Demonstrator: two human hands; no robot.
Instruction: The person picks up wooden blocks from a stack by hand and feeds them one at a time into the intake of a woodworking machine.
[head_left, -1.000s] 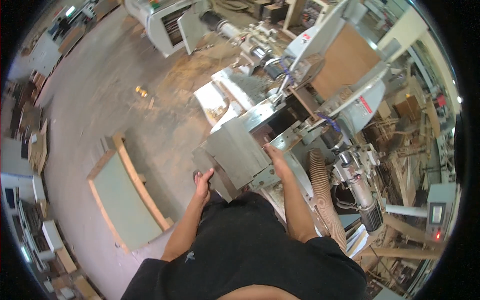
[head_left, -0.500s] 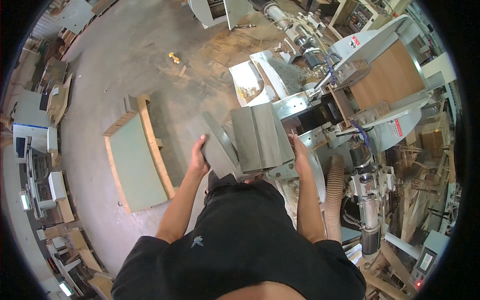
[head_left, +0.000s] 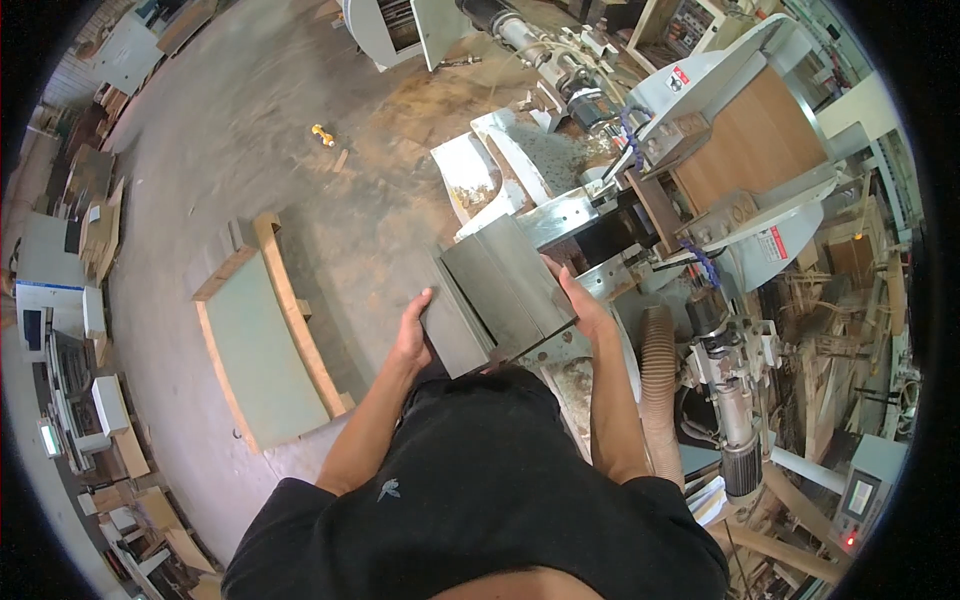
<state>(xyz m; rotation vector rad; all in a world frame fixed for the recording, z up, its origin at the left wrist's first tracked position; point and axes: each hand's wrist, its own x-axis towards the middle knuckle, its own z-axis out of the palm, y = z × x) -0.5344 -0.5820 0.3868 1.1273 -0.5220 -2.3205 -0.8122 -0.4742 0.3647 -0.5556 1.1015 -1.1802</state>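
A stack of grey flat boards [head_left: 515,275] is held in front of my waist between both hands. My left hand [head_left: 412,328] grips the stack's left side, thumb along the edge of the outermost board. On the opposite side, my right hand [head_left: 584,302] presses against the boards, its fingers partly hidden behind them. The boards lean against one another at slightly different angles, and a narrow dark gap shows between the left ones and the rest.
On the floor at left lies a wooden pallet [head_left: 283,315] topped by a pale green sheet [head_left: 262,355], with a row of grey boards [head_left: 228,262] at its far end. A machine [head_left: 575,215] stands close at right, with a ribbed hose [head_left: 657,365]. A yellow object [head_left: 322,134] lies on the floor.
The fanned boards have come closer together between my hands, and the stack has tilted. My right hand has moved slightly left. The whole view has shifted a little.
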